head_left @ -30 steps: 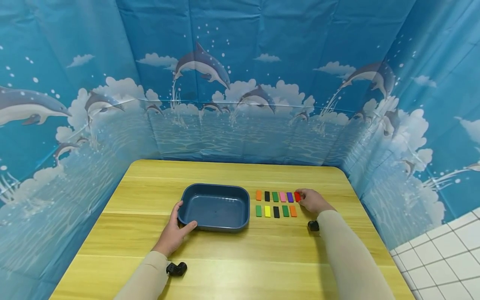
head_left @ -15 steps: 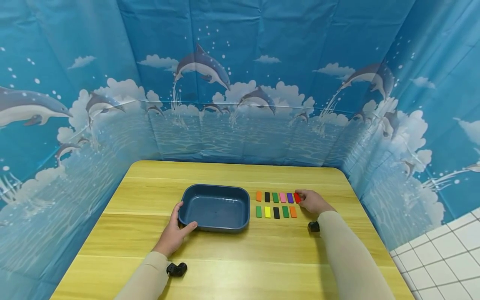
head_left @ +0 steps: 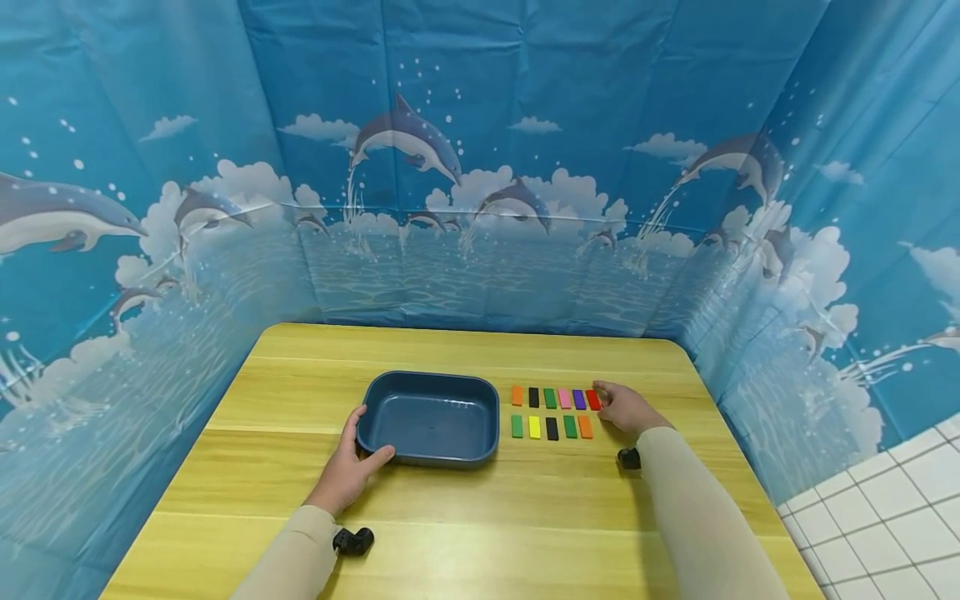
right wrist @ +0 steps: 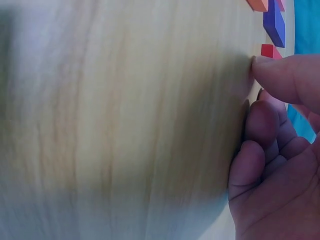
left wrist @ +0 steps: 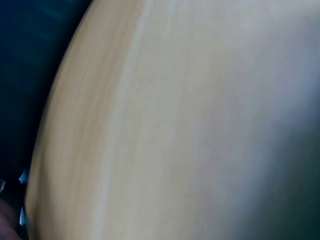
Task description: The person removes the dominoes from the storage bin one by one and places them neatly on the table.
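My left hand point(head_left: 343, 467) holds a dark blue rectangular plastic tub point(head_left: 427, 460) at its near-left corner, thumb along the front side and fingers at the left side. To the tub's right lie small coloured domino blocks in two rows. At the right end of the far row is a red domino block point(head_left: 593, 400), slightly slanted, with a purple one point(head_left: 579, 399) beside it. My right hand point(head_left: 628, 408) is at the red block, index finger and thumb spread near its two ends. In the right wrist view the thumb point(right wrist: 285, 75) partly covers the red block point(right wrist: 270, 51).
The far row also has pink point(head_left: 565, 398), green, black and orange blocks. A nearer row runs from green point(head_left: 517, 426) through yellow point(head_left: 534, 427) to orange point(head_left: 585, 427). All lie on a wooden table point(head_left: 465, 542), with a dolphin-print curtain point(head_left: 480, 267) behind and beside it.
My right hand has shifted slightly right, and its fingertips have come away from the red block, which now shows more fully. The left hand and tub stay put; the head view tilts up slightly.
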The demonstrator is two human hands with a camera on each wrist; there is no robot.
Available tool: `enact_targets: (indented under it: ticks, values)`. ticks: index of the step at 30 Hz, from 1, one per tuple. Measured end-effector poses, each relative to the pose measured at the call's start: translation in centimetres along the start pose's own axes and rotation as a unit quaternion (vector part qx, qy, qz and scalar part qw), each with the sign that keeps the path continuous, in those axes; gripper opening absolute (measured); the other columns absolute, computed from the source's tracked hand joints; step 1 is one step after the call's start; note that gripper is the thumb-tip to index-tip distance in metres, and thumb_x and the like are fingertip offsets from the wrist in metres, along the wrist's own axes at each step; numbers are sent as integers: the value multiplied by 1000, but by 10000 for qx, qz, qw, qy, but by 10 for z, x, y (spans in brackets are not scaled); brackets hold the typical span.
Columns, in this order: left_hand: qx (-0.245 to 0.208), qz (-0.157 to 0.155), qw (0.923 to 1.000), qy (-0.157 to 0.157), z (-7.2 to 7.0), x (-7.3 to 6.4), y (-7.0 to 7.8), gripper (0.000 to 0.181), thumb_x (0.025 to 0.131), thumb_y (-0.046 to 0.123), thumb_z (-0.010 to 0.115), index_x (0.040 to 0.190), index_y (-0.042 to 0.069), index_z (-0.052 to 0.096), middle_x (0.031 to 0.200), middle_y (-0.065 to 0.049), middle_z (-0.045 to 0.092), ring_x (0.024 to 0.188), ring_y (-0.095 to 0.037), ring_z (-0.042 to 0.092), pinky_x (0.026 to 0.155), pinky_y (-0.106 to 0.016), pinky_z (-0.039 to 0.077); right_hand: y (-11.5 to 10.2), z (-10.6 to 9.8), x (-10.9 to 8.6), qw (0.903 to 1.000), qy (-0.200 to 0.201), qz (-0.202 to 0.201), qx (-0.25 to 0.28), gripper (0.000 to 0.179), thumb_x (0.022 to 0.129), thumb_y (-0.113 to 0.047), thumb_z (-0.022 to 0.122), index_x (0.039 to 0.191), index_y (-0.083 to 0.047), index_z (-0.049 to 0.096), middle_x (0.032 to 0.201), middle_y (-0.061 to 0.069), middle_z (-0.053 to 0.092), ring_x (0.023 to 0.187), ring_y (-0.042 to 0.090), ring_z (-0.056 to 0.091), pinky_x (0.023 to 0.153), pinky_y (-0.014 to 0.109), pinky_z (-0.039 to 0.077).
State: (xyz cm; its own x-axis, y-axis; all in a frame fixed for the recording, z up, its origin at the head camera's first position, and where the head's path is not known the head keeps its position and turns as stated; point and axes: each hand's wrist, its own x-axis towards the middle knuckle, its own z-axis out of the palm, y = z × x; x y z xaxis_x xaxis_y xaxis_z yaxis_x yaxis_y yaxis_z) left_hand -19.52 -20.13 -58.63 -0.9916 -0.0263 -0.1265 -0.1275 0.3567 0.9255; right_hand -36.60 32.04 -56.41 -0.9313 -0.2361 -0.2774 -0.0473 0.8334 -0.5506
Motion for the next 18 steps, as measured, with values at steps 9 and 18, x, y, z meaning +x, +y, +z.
enact_targets:
  ticks: [9, 18]
  values:
    - [11, -6, 10000, 42, 2, 2, -3, 96, 100, 46, 72, 169, 35, 6, 178, -18, 1, 162, -48, 10, 126, -70, 23, 1, 0, -4, 10000, 3, -16, -26, 71, 96, -5, 65, 162, 0, 37, 106, 14, 61, 98, 30, 53, 89, 45, 47]
    - [33, -5, 10000, 45, 2, 1, -1, 96, 100, 47, 71, 169, 35, 5, 178, -18, 0, 162, -49, 8, 125, -71, 22, -2, -1, -13, 9999, -8, -10, 143, 71, 98, -4, 64, 162, 1, 34, 100, 12, 59, 84, 24, 51, 73, 35, 43]
